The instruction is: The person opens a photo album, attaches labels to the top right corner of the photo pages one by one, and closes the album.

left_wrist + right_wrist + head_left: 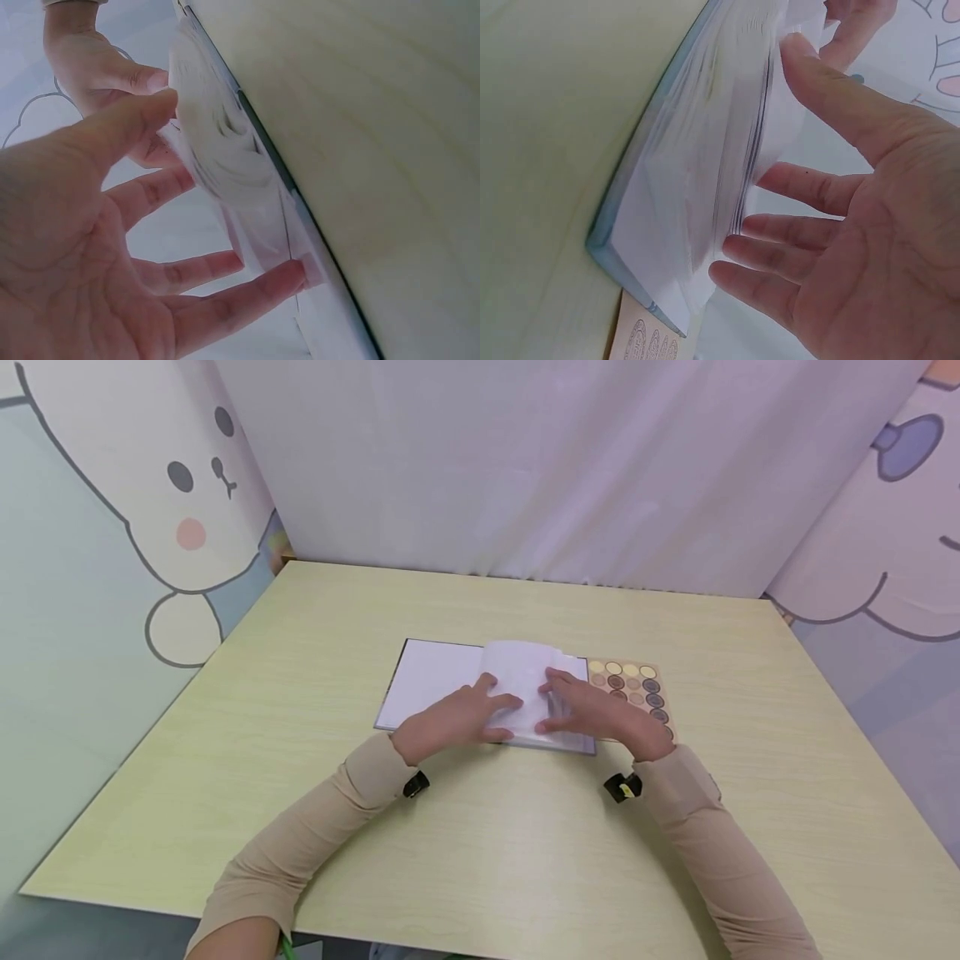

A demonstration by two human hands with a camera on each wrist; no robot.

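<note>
An album with a dark-edged cover (431, 672) lies spread on the table, its thick bundle of clear-sleeved pages (517, 660) bulging upward at the middle. My left hand (457, 714) is on the bundle's left side, fingers spread; in the left wrist view its thumb touches the curved page edges and a fingertip reaches the inner cover. From the right, my right hand (600, 706) touches the bundle. In the right wrist view its thumb (817, 71) lies against the top page, while extended fingers meet the page edges.
A tan sheet (637, 685) with rows of round coin-like pictures lies beside the album, partly behind the right hand. The pale wooden table (480, 852) surrounds both. A light curtain (525, 468) hangs at the back, with cartoon-printed panels at both sides.
</note>
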